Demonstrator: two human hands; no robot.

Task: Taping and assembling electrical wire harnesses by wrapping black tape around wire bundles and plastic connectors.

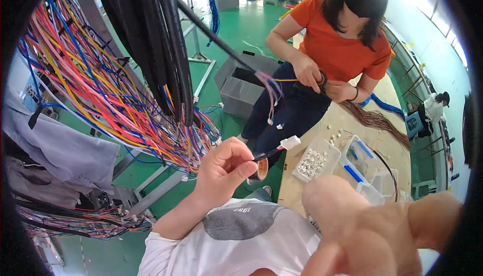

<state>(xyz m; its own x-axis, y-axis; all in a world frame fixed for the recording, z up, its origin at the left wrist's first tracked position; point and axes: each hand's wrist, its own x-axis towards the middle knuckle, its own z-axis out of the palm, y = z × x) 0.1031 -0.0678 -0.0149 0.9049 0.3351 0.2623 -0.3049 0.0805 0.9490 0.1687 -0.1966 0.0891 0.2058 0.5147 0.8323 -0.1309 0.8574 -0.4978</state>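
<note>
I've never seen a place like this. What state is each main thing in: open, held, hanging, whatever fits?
Left hand: closed, pinching a black cable
Black cable: held, bent slightly
White connector: on the cable's end
Right hand: open, blurred
Tray: uncovered, holding many small white parts
Grey floor box: open
Coloured wires: bundled, tied in places
Grey cloth: draped

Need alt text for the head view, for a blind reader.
Left hand pinching a dark cable with a white connector; right hand blurred, close to camera. Colored wires hang at left; a co-worker is opposite.
</note>
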